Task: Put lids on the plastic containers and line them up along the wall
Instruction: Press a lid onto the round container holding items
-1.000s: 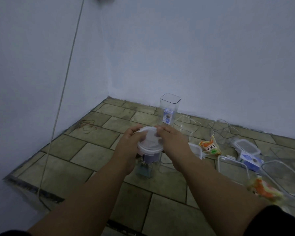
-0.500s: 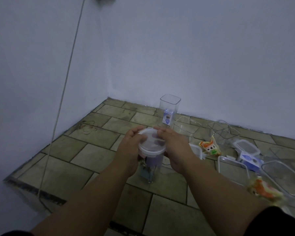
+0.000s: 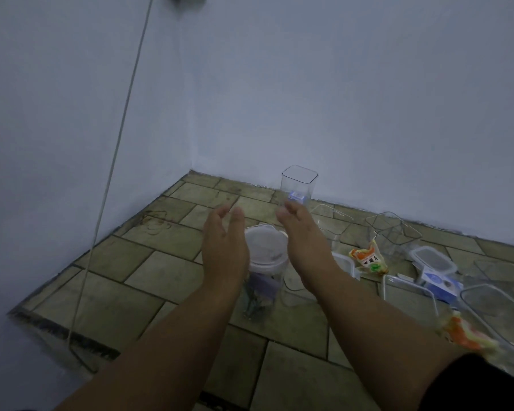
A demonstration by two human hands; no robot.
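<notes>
The left hand (image 3: 224, 244) and right hand (image 3: 304, 241) hang over the tiled floor (image 3: 161, 271) with palms facing each other and fingers straight, each grip wide and holding nothing. Between them stands the round container (image 3: 260, 295) with its white lid (image 3: 266, 250) seated on top. The hands cover the lid's edges at 9 and 3 o'clock, so whether either palm touches it cannot be told. The container's clear body is dim, with a purple label and something dark inside that is hard to make out. From it, at about 1 o'clock, a tall square container (image 3: 298, 185) stands lidless against the wall (image 3: 368, 114), its lower part hidden behind the right fingertips. At 2 o'clock an open clear tub (image 3: 393, 232) sits near the wall, and a fainter tub (image 3: 333, 223) is nearer the hand. At 3 o'clock lie an orange snack packet (image 3: 368, 258), a small lidded box (image 3: 433, 261) and a loose lid frame (image 3: 410, 295). At 4 o'clock a large clear container (image 3: 499, 312) is cut off by the right edge, with a blurred orange wrapper (image 3: 463, 333) beside it. A thin cord (image 3: 113, 161) runs down the left wall.
</notes>
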